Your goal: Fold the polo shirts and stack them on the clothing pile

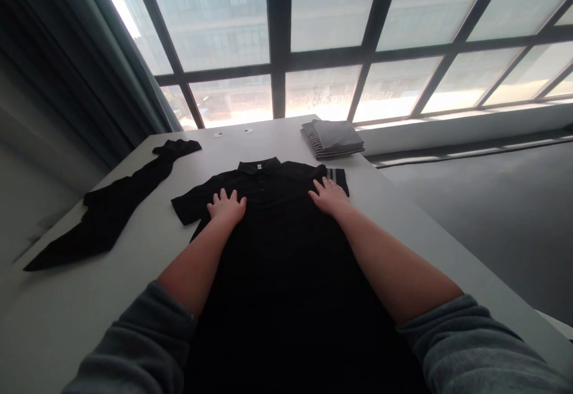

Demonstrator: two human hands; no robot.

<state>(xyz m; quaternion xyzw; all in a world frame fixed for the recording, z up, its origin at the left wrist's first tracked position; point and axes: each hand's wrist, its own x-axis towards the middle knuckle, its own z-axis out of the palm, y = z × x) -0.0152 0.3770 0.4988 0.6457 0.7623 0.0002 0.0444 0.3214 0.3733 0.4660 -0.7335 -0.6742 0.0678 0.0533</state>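
A black polo shirt [277, 251] lies spread front side up on the white table, its collar at the far end and its lower part running toward me. Grey stripes mark the sleeve on the right. My left hand [226, 206] rests flat on the chest near the left sleeve, fingers spread. On the other side, my right hand [329, 196] lies with fingers apart on the shirt beside the striped sleeve. Neither hand grips the cloth. The shirt's bottom hem is out of view.
Another black garment [120, 203] lies loosely along the left of the table [147, 298]. Folded grey and striped cloths [333, 138] are stacked at the far right corner. Two small round white fittings sit at the back edge. Beyond are a curtain [89, 48] and large windows.
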